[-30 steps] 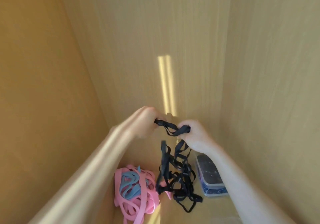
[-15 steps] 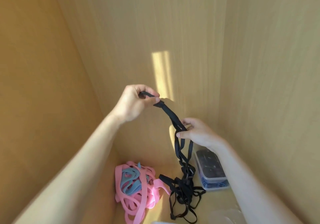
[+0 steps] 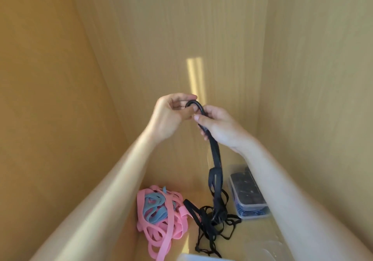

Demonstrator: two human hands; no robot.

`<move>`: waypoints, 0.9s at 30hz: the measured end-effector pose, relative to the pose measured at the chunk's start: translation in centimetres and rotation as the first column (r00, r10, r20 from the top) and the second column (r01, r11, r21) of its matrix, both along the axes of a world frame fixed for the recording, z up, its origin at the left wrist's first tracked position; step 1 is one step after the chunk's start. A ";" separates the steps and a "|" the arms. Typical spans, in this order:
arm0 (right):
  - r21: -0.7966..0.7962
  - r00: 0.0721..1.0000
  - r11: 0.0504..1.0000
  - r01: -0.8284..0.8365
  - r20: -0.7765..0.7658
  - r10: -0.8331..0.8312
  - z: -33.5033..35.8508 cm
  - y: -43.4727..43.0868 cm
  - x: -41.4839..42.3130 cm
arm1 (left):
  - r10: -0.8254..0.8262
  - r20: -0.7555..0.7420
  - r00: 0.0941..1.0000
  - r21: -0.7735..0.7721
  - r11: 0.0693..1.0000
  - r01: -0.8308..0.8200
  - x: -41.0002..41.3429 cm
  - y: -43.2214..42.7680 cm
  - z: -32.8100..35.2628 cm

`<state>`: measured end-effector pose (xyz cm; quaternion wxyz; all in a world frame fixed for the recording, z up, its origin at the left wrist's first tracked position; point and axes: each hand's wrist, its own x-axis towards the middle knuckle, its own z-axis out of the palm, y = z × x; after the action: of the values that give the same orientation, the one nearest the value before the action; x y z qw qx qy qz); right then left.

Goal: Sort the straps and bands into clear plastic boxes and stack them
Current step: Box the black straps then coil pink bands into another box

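- Lying nearest the camera, a clear lid or box edge (image 3: 198, 257) shows at the bottom of the view, just in front of the black strap tangle (image 3: 212, 218); how much of it there is cannot be told.
- To the right of that tangle, near the bottom edge, an empty clear plastic box (image 3: 264, 249) shows faintly.
- The black strap tangle itself rests on the wooden shelf floor (image 3: 129, 246), with thin loops spread out around it.
- Just left of the tangle, touching its nearest loops, sits a heap of pink bands (image 3: 161, 228) with a few blue bands (image 3: 153, 208) on top.
- Just right of the tangle stand two stacked clear boxes (image 3: 249, 200), both closed: the upper one holds dark straps, the lower one blue bands.
- One black strap (image 3: 215, 155) rises from the tangle, pulled fairly straight, up to both hands.
- The right hand (image 3: 220, 127) is above the tangle, fingers curled round the strap, thumb pressed on it.
- The left hand (image 3: 171, 115) is touching the right one, pinching the strap's upper end, which bends into a small arch between the two hands.
- Behind the hands stands the wooden back wall (image 3: 181, 38), with a narrow bar of sunlight (image 3: 194, 77) on it.
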<state>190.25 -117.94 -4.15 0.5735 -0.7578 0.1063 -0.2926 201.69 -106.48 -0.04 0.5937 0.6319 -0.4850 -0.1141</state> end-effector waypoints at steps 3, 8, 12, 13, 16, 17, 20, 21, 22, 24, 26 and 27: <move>0.153 0.996 0.987 0.041 0.074 -0.053 0.9 0.2 0.1 | -0.043 -0.310 0.950 -0.045 0.999 0.030 -0.1 0.4 -3.4; 0.280 0.966 0.955 0.096 0.207 -0.158 2.9 -0.7 -0.4 | -0.024 -0.402 0.915 0.295 0.943 0.154 -2.0 1.9 -15.0; 0.300 0.939 0.945 0.133 0.266 -0.217 4.6 -0.9 -0.6 | -0.071 -0.209 0.975 0.546 0.819 0.176 -3.6 2.2 -22.8; 0.308 0.931 0.942 0.131 0.288 -0.224 5.0 -0.9 -0.6 | -0.057 -0.184 0.981 0.559 0.815 0.152 -4.0 2.0 -23.7; 0.333 0.908 0.934 0.126 0.341 -0.244 6.0 -0.8 -0.8 | -0.020 -0.148 0.989 0.532 0.841 0.097 -4.5 1.0 -24.9; 0.340 0.900 0.932 0.122 0.358 -0.248 6.3 -0.8 -0.8 | 0.001 -0.149 0.989 0.520 0.850 0.077 -4.5 0.6 -24.8; 0.331 0.884 0.935 0.126 0.391 -0.258 6.6 -0.8 -1.3 | 0.011 -0.224 0.975 0.454 0.886 0.094 -4.6 0.1 -23.7; 0.311 0.883 0.939 0.146 0.388 -0.265 6.6 -0.8 -1.5 | 0.007 -0.243 0.970 0.439 0.892 0.104 -4.6 0.1 -23.3; 0.283 0.885 0.943 0.174 0.374 -0.276 6.4 -0.9 -1.7 | 0.001 -0.250 0.968 0.429 0.896 0.110 -4.4 0.1 -22.9; 0.228 0.899 0.947 0.227 0.326 -0.294 5.6 -1.1 -1.9 | -0.015 -0.271 0.962 0.404 0.906 0.128 -3.8 0.1 -22.1; 0.181 0.912 0.946 0.269 0.269 -0.311 4.6 -1.4 -2.0 | -0.024 -0.297 0.954 0.367 0.920 0.137 -3.2 0.1 -21.1; 0.152 0.917 0.944 0.293 0.235 -0.322 4.1 -1.6 -2.0 | -0.013 -0.301 0.954 0.352 0.928 0.123 -2.9 0.1 -20.6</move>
<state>188.30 -119.50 -0.05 0.5715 -0.6533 0.1656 -0.4682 198.82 -106.40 -20.69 0.5263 0.6902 -0.3835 -0.3156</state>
